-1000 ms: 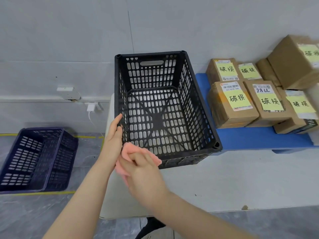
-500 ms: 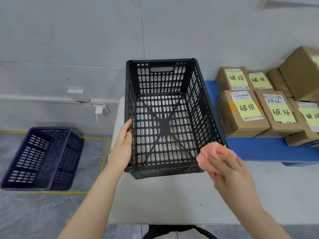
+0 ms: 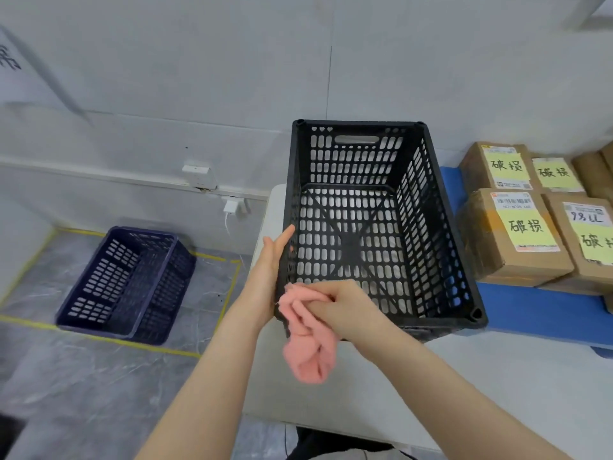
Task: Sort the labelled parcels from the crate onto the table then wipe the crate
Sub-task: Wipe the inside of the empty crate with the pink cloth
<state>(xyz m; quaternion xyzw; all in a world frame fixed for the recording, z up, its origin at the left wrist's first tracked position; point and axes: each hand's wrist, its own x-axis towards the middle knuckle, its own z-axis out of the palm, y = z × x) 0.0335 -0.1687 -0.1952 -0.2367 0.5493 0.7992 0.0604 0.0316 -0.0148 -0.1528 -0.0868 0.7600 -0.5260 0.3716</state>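
Note:
A black slatted crate [image 3: 428, 161] stands empty on the white table [image 3: 497, 386]. My left hand [image 3: 268, 273] lies flat against the crate's left wall, fingers straight, thumb on the rim. My right hand [image 3: 345, 307] grips a pink cloth [image 3: 306, 340] at the crate's near left corner, and the cloth hangs down over the front wall. Brown cardboard parcels [image 3: 517, 234] with yellow handwritten labels sit grouped on a blue mat [image 3: 544, 310] to the right of the crate.
A dark blue crate [image 3: 129, 283] sits on the grey floor at the left inside yellow tape lines. A wall socket with a white plug [image 3: 230, 207] is behind the table's left end. The wall runs close behind the crate.
My right hand has swept the pink cloth from the crate's near right corner back to its near left corner. My left hand has stayed on the left wall.

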